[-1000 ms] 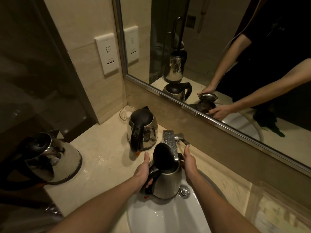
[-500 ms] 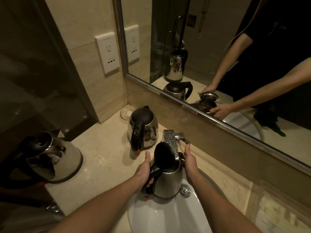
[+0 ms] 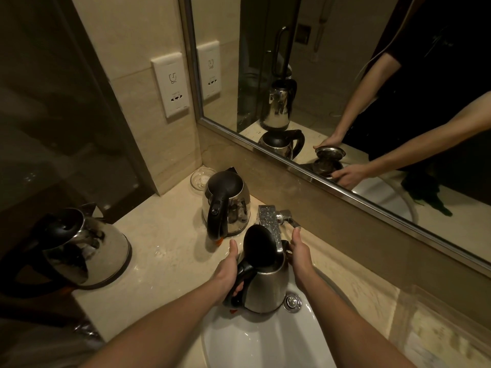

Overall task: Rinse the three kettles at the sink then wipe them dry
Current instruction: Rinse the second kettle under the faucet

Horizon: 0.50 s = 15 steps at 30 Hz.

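Your left grip [image 3: 228, 269] clasps the handle of the open-lidded kettle [image 3: 265, 290]. Your right grip [image 3: 300, 257] cups its far side, so its mouth sits under the tap [image 3: 269, 221], over the sink [image 3: 265, 341].

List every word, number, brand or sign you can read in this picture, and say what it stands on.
On the socket plate: a drawn pictogram, no letters; the small print at its lower corner is too small to read.
No brand or label is legible on the held kettle, the middle kettle or the left kettle.
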Each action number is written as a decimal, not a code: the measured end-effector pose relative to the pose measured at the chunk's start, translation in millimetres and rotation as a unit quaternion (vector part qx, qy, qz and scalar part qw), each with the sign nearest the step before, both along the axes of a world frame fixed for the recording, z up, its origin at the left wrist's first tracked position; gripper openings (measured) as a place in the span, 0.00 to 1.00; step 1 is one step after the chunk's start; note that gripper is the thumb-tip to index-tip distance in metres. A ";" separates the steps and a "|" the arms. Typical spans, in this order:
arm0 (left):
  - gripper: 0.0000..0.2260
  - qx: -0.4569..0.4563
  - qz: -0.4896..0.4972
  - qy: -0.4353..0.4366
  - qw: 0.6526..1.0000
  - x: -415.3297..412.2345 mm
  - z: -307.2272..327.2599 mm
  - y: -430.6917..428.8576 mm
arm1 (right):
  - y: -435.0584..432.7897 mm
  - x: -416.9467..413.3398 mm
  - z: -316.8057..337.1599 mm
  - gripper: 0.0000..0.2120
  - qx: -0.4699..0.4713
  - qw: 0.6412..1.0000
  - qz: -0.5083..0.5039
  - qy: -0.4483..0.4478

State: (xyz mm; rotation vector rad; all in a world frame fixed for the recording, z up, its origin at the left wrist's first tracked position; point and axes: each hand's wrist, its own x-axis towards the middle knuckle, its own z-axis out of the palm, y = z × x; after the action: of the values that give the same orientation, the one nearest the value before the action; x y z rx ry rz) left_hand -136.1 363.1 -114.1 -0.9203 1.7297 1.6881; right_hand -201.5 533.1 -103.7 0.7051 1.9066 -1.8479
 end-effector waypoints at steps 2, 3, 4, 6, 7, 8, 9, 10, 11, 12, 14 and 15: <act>0.47 -0.001 0.001 0.000 1.000 -0.1 -0.2 -0.1 | 0.4 -0.5 -0.1 0.29 -0.001 1.000 0.002 0.005; 0.47 0.000 0.000 0.000 1.000 0.3 -0.4 -0.2 | 0.4 -1.3 -1.3 0.26 -0.001 1.000 0.001 0.009; 0.47 0.000 -0.002 0.001 1.000 0.7 -0.6 -0.2 | 0.2 -2.3 -2.5 0.23 -0.002 1.000 -0.001 0.009; 0.47 0.002 -0.002 0.003 1.000 1.4 -0.9 -0.4 | -0.1 -3.3 -4.4 0.21 -0.001 1.000 -0.006 0.010; 0.47 0.003 -0.003 0.004 1.000 1.5 -1.5 -0.6 | -0.2 -3.4 -4.8 0.20 0.000 1.000 -0.004 0.014; 0.47 0.002 -0.004 0.004 1.000 1.1 -2.3 -0.8 | -0.1 -4.1 -5.8 0.20 0.001 1.000 -0.001 0.016; 0.47 0.003 -0.005 0.004 1.000 0.8 -2.7 -1.0 | -0.2 -4.8 -6.3 0.20 0.000 1.000 0.001 0.016; 0.47 0.003 -0.006 0.005 1.000 0.5 -3.0 -1.2 | 0.1 -5.2 -7.3 0.21 -0.001 1.000 0.004 0.016; 0.47 0.002 -0.008 0.006 1.000 0.4 -3.3 -1.2 | 0.0 -5.3 -6.9 0.22 -0.003 1.000 0.005 0.016; 0.48 0.001 -0.009 0.006 1.000 0.1 -3.4 -1.2 | -0.1 -5.6 -7.5 0.22 -0.005 1.000 0.005 0.015; 0.48 0.001 -0.010 0.008 1.000 -0.2 -3.0 -1.1 | -0.4 -6.0 -10.3 0.20 -0.002 1.000 0.004 0.016; 0.47 0.000 -0.013 0.010 1.000 -0.5 -3.2 -0.9 | -0.8 -6.0 -11.0 0.20 0.000 1.000 0.005 0.016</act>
State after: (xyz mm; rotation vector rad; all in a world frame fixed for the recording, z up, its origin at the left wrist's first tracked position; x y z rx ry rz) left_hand -136.6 362.3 -117.3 -0.8798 1.7476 1.6846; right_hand -207.4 532.3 -114.7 0.6699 1.9275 -1.8634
